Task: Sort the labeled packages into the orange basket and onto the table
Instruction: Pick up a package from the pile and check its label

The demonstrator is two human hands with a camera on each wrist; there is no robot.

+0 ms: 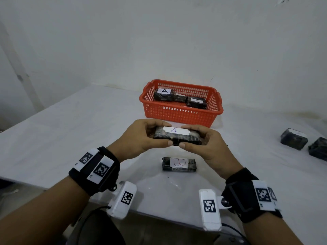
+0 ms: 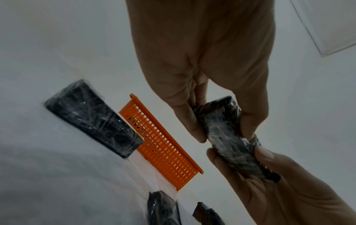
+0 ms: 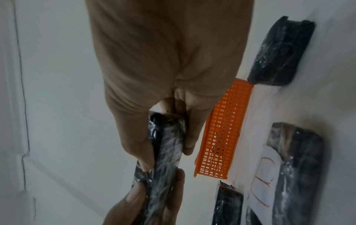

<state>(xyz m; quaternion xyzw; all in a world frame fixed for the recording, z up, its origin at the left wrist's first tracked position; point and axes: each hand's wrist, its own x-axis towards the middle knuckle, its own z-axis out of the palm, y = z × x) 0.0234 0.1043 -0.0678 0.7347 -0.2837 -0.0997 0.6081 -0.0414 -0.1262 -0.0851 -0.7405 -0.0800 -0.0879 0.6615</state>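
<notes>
Above a white table, a person's left hand and right hand grip the two ends of a dark wrapped package labeled A, fingers curled over its top and thumbs beneath, nearly meeting. It is held in the air just in front of the orange basket, which contains other dark packages, two with A labels showing. A package labeled B lies on the table below the hands. Only the head view shows the held label; the wrist views show the package's plastic-wrapped underside and, from the right wrist, the B label.
</notes>
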